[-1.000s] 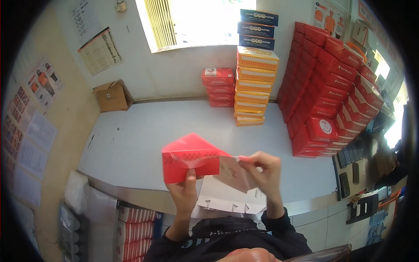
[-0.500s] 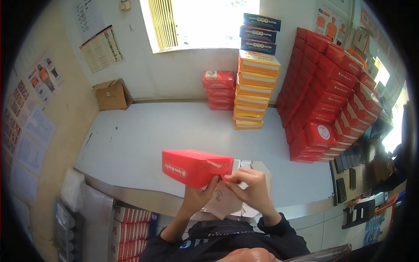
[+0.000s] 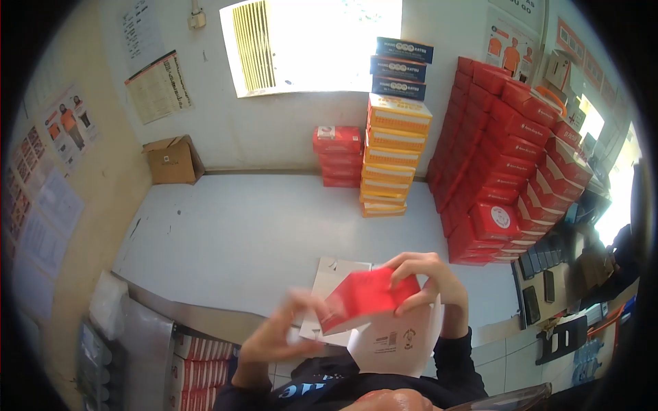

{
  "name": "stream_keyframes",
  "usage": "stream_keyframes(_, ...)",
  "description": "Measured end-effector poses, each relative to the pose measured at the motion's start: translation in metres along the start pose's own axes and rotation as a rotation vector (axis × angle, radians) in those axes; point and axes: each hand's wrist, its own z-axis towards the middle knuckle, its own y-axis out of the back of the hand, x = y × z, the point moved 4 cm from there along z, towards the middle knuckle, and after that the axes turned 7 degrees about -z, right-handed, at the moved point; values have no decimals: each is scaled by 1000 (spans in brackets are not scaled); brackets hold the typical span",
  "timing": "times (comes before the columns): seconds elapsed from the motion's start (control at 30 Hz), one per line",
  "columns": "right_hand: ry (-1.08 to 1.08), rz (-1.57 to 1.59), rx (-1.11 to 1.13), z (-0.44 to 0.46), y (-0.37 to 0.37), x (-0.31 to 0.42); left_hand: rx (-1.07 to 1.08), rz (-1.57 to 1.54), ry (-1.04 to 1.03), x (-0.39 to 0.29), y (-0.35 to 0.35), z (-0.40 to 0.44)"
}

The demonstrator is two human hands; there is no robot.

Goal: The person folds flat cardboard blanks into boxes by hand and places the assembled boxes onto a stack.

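A red cardboard box, partly folded, is held up over the table's near edge, tilted. My right hand grips its right end, fingers on top and thumb on the near side. At the box's left end, my left hand is blurred by motion, its thumb and fingers apart; whether the fingertips touch the box is unclear. A pale cardboard panel with a printed logo hangs below the box towards my body. Behind and under the box lies flat pale cardboard on the table.
On the white table stand red boxes, a tall stack of yellow boxes topped by dark blue boxes, and a large pile of red boxes at right. A brown carton sits back left. Folded red cardboard is below.
The red box has turned and moved right and down, nearer my body. My left hand has let go and swung left; my right hand now grips the box's right end.
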Motion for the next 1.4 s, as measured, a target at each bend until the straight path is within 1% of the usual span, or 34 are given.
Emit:
stream_keyframes(0.03, 169, 87, 61, 7, -9, 16, -316, 348, 3, -6, 18, 11)
stream_keyframes(0.07, 336, 181, 117, 11, -20, 28, -470, 524, 10, -2, 19, 15)
stream_keyframes(0.1, 406, 310, 153, 16, -31, 30, -628, 688, 41, 2, 20, 18)
stream_keyframes(0.13, 403, 321, 152, 14, -37, 18, -467, 380, 26, 27, 14, 23)
stream_keyframes(0.17, 420, 458, 179, 14, -39, 0, -298, 86, -3, 40, 11, 28)
stream_keyframes(0.2, 441, 588, 204, 14, -35, -15, -289, 100, -10, 36, 14, 24)
stream_keyframes(0.23, 210, 889, 185, 5, -33, -26, -422, -80, 87, 35, 21, 13)
stream_keyframes(0.27, 210, 880, 186, -7, -36, -25, -555, -270, 183, 38, 23, 2)
stream_keyframes(0.3, 45, 922, 121, -14, -38, -18, -714, -126, 80, 41, 32, -6)
stream_keyframes(0.33, -117, 961, 54, -19, -43, -17, -711, -121, 74, 41, 34, -1)
stream_keyframes(0.37, 13, 665, 145, -20, -54, -9, -722, 314, 56, 35, 35, 7)
stream_keyframes(0.4, 111, 78, 130, -16, -53, 15, -711, 745, 43, 28, 30, 12)
stream_keyframes(0.43, 99, 32, 54, -15, -53, 27, -771, 688, 57, 26, 31, 14)
stream_keyframes(0.47, 91, -17, -25, -13, -52, 32, -767, 689, 60, 24, 33, 12)
stream_keyframes(0.5, 89, -15, -28, -12, -48, 30, -722, 698, 99, 24, 34, 10)
stream_keyframes(0.57, 242, -278, 122, -15, -41, 23, -646, 707, 168, 21, 35, 4)
stream_keyframes(0.6, 240, -276, 121, -18, -35, 17, -644, 706, 170, 20, 37, 0)
stream_keyframes(0.67, 362, -265, -46, -18, -18, 17, -515, 490, 189, 26, 38, -3)
stream_keyframes(0.7, 406, -217, -184, -23, -18, 20, -485, 462, 153, 31, 33, 1)
stream_keyframes(0.73, 424, -182, -159, -30, -22, 26, -492, 462, 150, 38, 26, 9)
stream_keyframes(0.8, 474, -83, -106, -19, -42, 61, -643, 498, 69, 42, 14, 24)
stream_keyframes(0.83, 521, -151, -32, -20, -48, 70, -637, 441, 23, 44, 13, 25)
stream_keyframes(0.87, 525, -160, -33, -19, -44, 67, -634, 445, 15, 45, 16, 21)
stream_keyframes(0.93, 402, 7, -285, -23, -22, 49, -697, 260, -6, 42, 25, 4)
stream_keyframes(0.97, 318, -178, -283, -28, -16, 40, -673, 243, 20, 40, 24, 4)
stream_keyframes(1.0, 312, -175, -281, -27, -21, 37, -674, 237, 24, 35, 19, 8)
stream_keyframes(1.07, 317, -400, -198, -16, -37, 39, -601, 435, 112, 29, 6, 22)
stream_keyframes(1.1, 248, -313, -136, -20, -43, 26, -606, 429, 109, 31, 4, 22)
stream_keyframes(1.13, 250, -308, -138, -18, -45, 26, -607, 432, 114, 34, 5, 19)
stream_keyframes(1.2, 317, 211, -322, -15, -37, 28, -694, 403, 5, 45, 14, 13)
stream_keyframes(1.27, 265, 138, -257, -8, -57, 20, -580, 461, -50, 65, 4, 34)
stream_keyframes(1.33, 323, 7, -239, -6, -68, 14, -592, -50, -73, 85, 5, 37)
stream_keyframes(1.37, 317, -19, -186, -8, -72, 10, -586, -43, -81, 91, 11, 41)
stream_keyframes(1.4, 319, -23, -186, -10, -70, 17, -834, -187, -67, 100, 21, 37)
